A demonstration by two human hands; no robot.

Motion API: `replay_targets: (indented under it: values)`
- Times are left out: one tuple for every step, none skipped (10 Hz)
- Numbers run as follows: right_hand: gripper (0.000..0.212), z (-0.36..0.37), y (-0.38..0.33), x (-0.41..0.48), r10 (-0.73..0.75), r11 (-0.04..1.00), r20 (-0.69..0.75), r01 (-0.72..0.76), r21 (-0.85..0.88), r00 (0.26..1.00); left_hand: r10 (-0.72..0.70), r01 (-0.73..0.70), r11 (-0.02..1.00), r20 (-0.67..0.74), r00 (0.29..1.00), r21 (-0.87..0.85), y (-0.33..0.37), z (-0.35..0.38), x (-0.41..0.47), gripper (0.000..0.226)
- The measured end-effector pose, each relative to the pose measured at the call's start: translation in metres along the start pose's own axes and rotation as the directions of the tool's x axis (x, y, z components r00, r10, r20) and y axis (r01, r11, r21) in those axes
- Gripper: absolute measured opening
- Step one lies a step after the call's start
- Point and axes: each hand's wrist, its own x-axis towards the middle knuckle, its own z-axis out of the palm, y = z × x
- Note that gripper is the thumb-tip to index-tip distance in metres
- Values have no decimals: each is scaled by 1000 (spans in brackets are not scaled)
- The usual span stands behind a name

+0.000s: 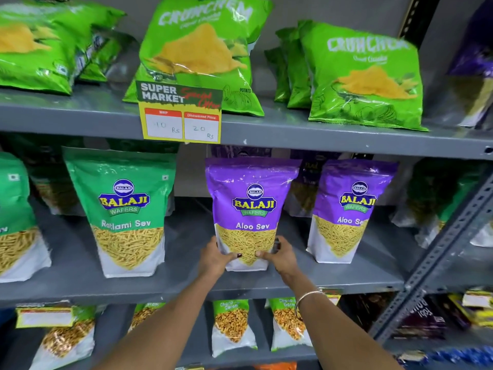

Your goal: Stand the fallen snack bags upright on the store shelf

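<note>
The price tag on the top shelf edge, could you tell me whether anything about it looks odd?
Yes. The price tag shows 10 Rs under MRP and 20 Rs under Discounted Price, so the discount reads higher than the regular price. It also hangs slightly crooked.

Shop: price tag (182, 115), stocked shelves (293, 129)

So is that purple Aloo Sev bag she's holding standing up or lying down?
Standing up. The purple Aloo Sev bag is vertical on the middle shelf, label facing out, with the left hand and right hand gripping its bottom corners.
</note>
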Motion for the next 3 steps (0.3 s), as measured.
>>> replay_targets:
  values:
    - [46,-3,0,1,-13,999,26,13,32,1000,-2,2,999,-21,1000,-36,-1,5,-4,53]
    - [45,-3,-3,-2,-5,1000,50,3,29,999,3,-3,1000,10,1000,-22,1,1,-2,57]
    - [52,-2,-9,-10,1,999,81,-4,46,997,-10,9,1000,77,997,10,1,-3,4,66]
